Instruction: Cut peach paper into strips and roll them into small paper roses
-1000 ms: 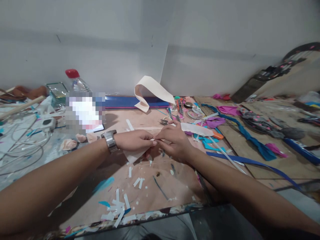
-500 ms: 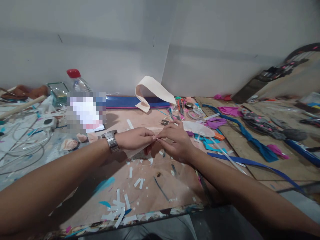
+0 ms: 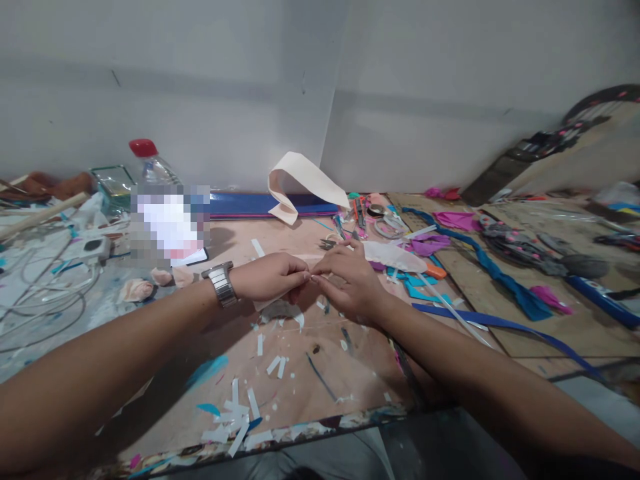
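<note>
Head view: both hands are meeting over the middle of the bench (image 3: 295, 410), and the work between them is looking under way rather than finished. The left hand (image 3: 270, 275) is closing its fingers on a pale sheet (image 3: 263, 304), which is showing below that hand and lying mostly hidden by it. The right hand (image 3: 350, 280) is bringing thumb and forefinger together against the left fingertips; whether they are pinching the sheet's edge, I am unable to tell.

As for what is done, white offcuts (image 3: 234, 417) are lying cut near the front edge, and a pale rosette (image 3: 137, 289) is resting at the left, looking already shaped, with smaller pale pieces sitting beside it. The sheet is being held, not yet set down. A cream strip (image 3: 300, 170) is curling by the wall, apart from both hands; how much is remaining is not showing.

Among containers, a clear bottle (image 3: 160, 171) with a red cap is standing behind a lit phone (image 3: 196, 256); blurring is hiding its lower part, so its contents are staying uncertain. Left of it, a clear green-edged case (image 3: 113, 181) is lying tilted, its contents not showing clearly.
</note>
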A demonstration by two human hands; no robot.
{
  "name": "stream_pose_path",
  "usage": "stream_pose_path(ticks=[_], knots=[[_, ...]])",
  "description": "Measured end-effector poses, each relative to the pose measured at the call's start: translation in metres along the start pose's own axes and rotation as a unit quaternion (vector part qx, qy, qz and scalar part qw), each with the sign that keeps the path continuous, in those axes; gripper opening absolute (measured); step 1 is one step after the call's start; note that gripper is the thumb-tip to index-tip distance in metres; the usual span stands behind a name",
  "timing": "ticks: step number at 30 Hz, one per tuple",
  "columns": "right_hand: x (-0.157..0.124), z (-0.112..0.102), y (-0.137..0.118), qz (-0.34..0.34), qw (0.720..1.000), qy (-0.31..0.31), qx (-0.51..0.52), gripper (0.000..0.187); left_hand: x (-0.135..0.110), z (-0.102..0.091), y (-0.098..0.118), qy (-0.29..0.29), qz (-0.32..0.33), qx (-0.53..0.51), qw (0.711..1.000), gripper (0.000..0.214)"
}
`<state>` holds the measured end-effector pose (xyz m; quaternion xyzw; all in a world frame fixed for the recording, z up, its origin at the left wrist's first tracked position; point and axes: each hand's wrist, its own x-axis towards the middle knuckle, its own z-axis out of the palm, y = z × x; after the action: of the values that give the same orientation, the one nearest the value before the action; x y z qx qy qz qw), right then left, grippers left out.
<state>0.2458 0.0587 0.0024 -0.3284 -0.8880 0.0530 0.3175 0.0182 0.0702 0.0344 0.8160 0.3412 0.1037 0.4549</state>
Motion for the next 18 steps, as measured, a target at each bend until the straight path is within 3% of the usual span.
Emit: stream_pose_path(ticks=[12,18], knots=[[0.002,0.001,0.000,-0.010,1.000,-0.004,-0.013,0.005,-0.002,0.004,0.010,0.073,0.020,0.199,0.977,0.030],[0.002,-0.001,-0.002,-0.019,1.000,-0.016,-0.008,0.004,0.002,0.011,0.002,0.107,0.046,0.337,0.934,0.030]])
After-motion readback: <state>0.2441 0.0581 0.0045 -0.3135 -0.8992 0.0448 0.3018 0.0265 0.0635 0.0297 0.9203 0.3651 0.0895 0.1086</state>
